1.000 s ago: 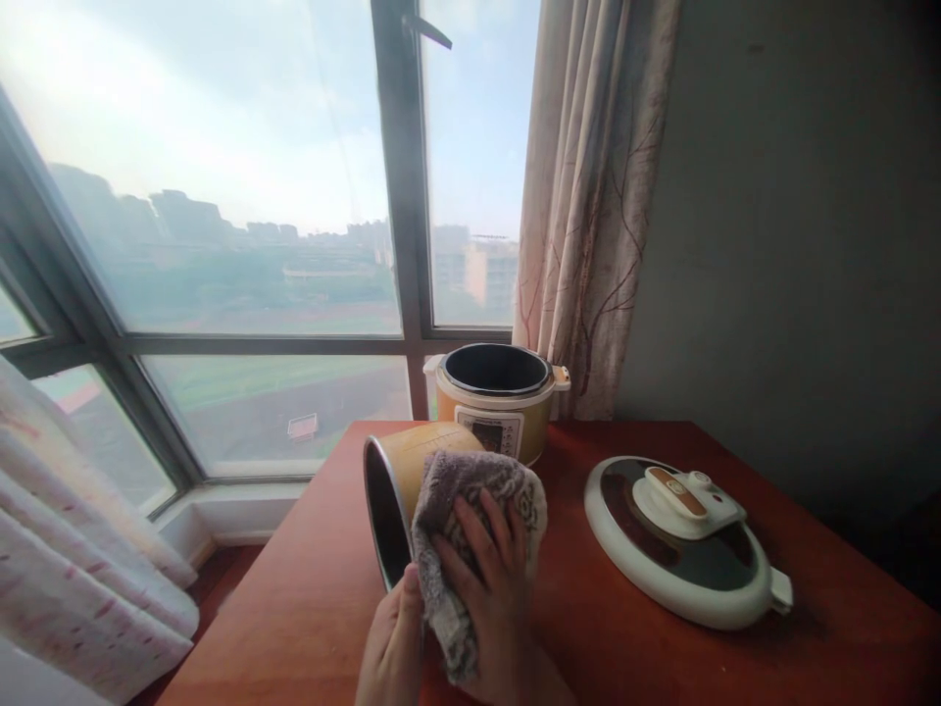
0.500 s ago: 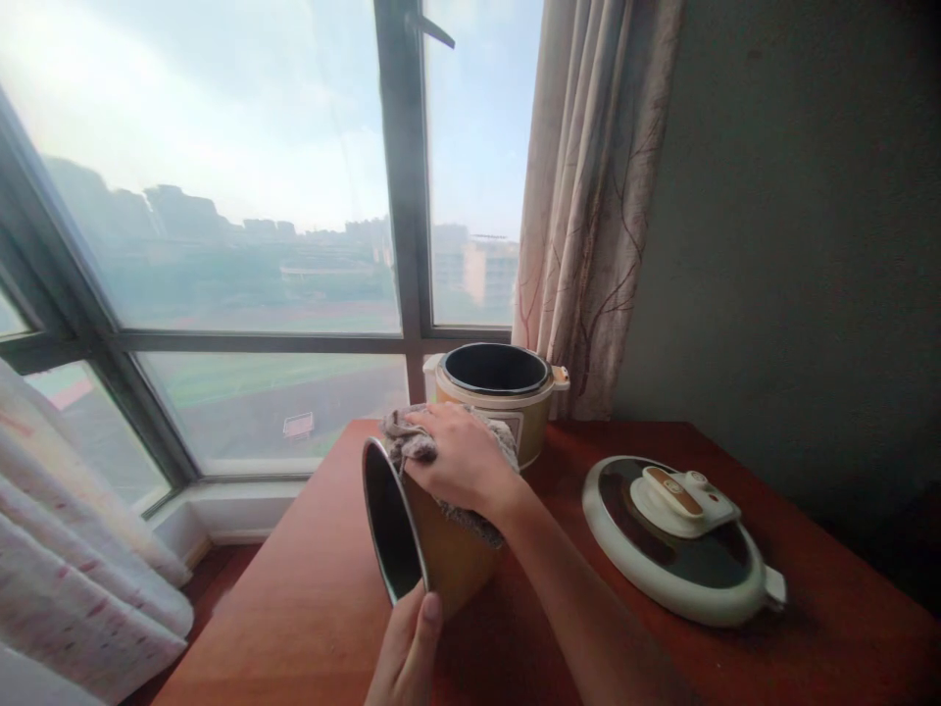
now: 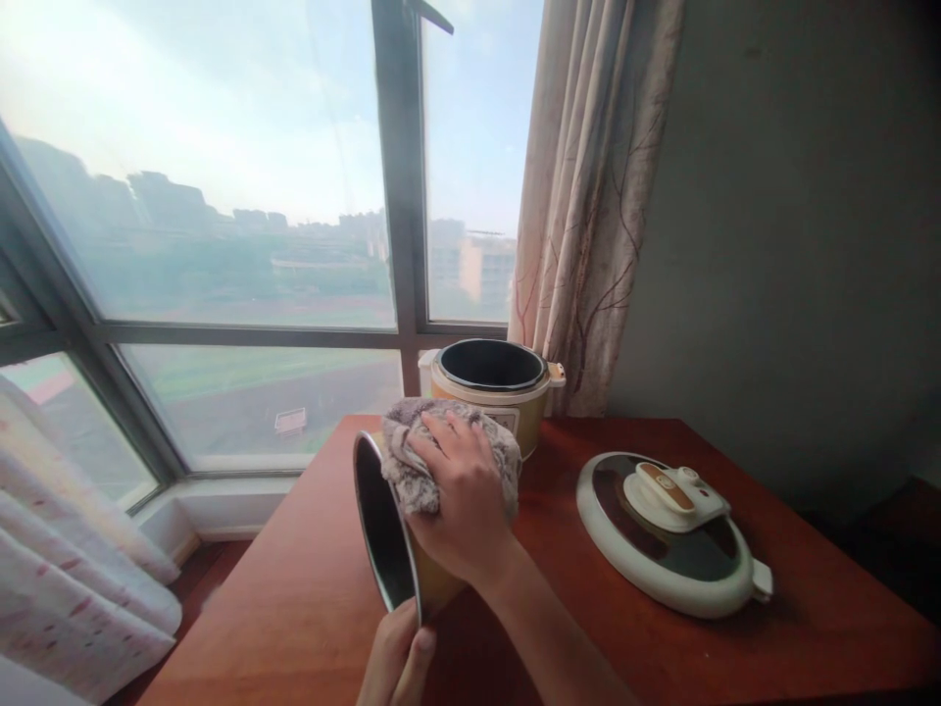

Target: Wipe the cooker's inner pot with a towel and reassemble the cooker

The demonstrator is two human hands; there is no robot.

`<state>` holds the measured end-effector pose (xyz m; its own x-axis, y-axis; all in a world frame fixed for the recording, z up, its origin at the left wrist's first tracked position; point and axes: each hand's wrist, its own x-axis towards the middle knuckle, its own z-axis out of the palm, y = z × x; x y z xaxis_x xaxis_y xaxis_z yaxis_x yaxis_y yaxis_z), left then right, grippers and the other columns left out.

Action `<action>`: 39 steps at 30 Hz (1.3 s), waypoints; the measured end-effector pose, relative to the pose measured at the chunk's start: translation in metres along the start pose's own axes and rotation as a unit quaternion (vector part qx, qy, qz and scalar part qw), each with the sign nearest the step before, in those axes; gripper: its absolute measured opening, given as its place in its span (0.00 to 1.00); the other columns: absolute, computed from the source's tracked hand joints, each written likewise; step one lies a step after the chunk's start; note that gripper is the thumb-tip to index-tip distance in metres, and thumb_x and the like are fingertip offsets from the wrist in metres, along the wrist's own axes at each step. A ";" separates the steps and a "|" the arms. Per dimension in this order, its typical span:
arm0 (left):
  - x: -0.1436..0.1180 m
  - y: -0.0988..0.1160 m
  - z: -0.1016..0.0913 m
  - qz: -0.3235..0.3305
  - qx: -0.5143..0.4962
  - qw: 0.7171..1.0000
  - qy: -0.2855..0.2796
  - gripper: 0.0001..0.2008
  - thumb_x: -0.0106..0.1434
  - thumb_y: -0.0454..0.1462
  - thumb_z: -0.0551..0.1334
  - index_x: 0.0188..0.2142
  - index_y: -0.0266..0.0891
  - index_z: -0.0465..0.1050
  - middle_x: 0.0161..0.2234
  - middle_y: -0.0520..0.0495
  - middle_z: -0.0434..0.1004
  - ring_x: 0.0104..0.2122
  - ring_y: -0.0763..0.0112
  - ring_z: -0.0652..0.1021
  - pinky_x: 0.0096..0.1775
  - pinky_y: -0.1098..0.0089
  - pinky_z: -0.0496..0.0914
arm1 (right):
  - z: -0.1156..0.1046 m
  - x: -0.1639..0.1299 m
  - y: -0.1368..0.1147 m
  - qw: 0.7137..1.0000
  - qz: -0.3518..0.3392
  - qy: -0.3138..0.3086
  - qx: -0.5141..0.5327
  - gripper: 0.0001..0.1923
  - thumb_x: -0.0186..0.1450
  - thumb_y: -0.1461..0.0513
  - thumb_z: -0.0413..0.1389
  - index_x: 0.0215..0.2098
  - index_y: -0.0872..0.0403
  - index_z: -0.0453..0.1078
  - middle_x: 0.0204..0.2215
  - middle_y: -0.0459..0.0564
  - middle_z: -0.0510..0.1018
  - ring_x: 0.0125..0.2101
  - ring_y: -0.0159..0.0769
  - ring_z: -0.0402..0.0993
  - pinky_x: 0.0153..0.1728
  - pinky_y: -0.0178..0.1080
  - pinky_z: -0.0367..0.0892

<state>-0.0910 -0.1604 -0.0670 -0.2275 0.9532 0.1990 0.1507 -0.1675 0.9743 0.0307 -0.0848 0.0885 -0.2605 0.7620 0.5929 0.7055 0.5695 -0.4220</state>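
Note:
A gold inner pot with a dark inside lies tilted on its side, its mouth facing left. My left hand pinches the near lower edge of its rim between thumb and fingers. Across the top of the pot's outer wall, my right hand presses a fluffy grey-brown cloth, fingers spread over it. The cloth covers much of the pot's side, and my right palm is hidden. Just behind stands the pressure cooker body, upright and lidless.
The cooker's round lid, with its cream handle on top, rests to the right on the reddish wooden table. Behind are a window and a patterned curtain. Another curtain hangs at the left.
My right hand has turned so its fingers point more away from me. The cloth has spread wider over the pot's top. My left hand still grips the rim, and the view has shifted slightly.

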 end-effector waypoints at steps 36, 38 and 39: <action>0.044 0.083 -0.001 -0.074 -0.167 0.978 -0.098 0.33 0.56 0.58 0.67 0.52 0.38 0.79 0.51 0.39 0.82 0.60 0.45 0.72 0.61 0.56 0.65 | -0.022 0.029 0.003 0.998 0.008 -0.067 -0.004 0.20 0.65 0.55 0.54 0.54 0.48 0.74 0.59 0.50 0.74 0.60 0.47 0.65 0.66 0.53 0.49; 0.033 0.070 -0.002 -0.038 -0.091 0.992 -0.080 0.31 0.53 0.59 0.68 0.46 0.38 0.82 0.47 0.39 0.83 0.58 0.41 0.73 0.58 0.57 0.69 | -0.021 0.033 0.004 0.998 0.011 -0.062 -0.003 0.19 0.65 0.55 0.55 0.52 0.48 0.75 0.58 0.50 0.75 0.59 0.46 0.66 0.65 0.51 0.50; 0.028 0.062 -0.002 -0.025 -0.069 0.995 -0.067 0.30 0.53 0.60 0.68 0.42 0.39 0.83 0.45 0.39 0.84 0.56 0.40 0.74 0.56 0.57 0.71 | -0.020 0.033 0.004 0.998 0.011 -0.060 -0.004 0.18 0.65 0.55 0.56 0.52 0.48 0.75 0.57 0.50 0.75 0.58 0.46 0.67 0.65 0.51 0.50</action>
<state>-0.0899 -0.1450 -0.0008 -0.0997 0.9848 0.1424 0.0064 -0.1424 0.9898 0.0379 -0.0634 0.1206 -0.3216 0.8054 0.4979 0.7169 0.5507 -0.4276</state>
